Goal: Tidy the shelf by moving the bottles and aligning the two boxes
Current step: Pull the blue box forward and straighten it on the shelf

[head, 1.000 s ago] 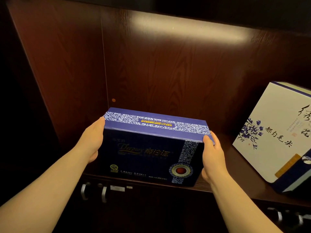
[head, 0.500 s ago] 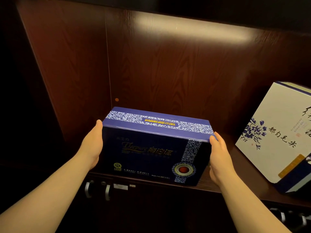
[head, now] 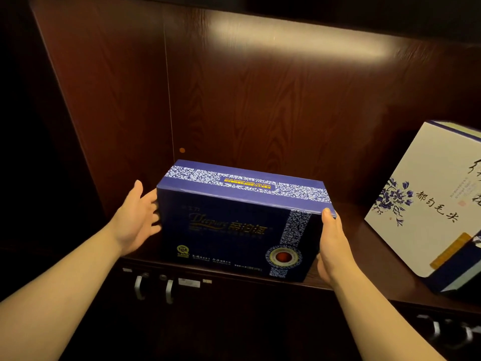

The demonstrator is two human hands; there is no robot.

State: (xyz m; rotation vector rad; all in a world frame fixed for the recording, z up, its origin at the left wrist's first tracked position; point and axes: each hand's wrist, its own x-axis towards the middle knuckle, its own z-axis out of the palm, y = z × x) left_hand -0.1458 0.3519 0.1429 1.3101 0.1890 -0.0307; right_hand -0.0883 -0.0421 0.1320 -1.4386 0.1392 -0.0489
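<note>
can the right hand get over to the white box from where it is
Probably yes. The right hand rests on the blue box's right end, and only bare shelf lies between it and the tilted white box.

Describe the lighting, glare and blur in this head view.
Head view: warm light from above leaves a glare band on the back panel; the edges fall to black; the left hand is slightly motion-blurred; the blue box is sharp; wide-angle distortion tilts the white box.

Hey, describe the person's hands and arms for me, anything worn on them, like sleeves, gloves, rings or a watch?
Both forearms are bare up to the bottom edge of the picture, with no sleeve in view. The left hand and the right hand wear no gloves. No watch, bracelet or ring shows on the visible sides. The light is dim, so small details could be missed.
</note>
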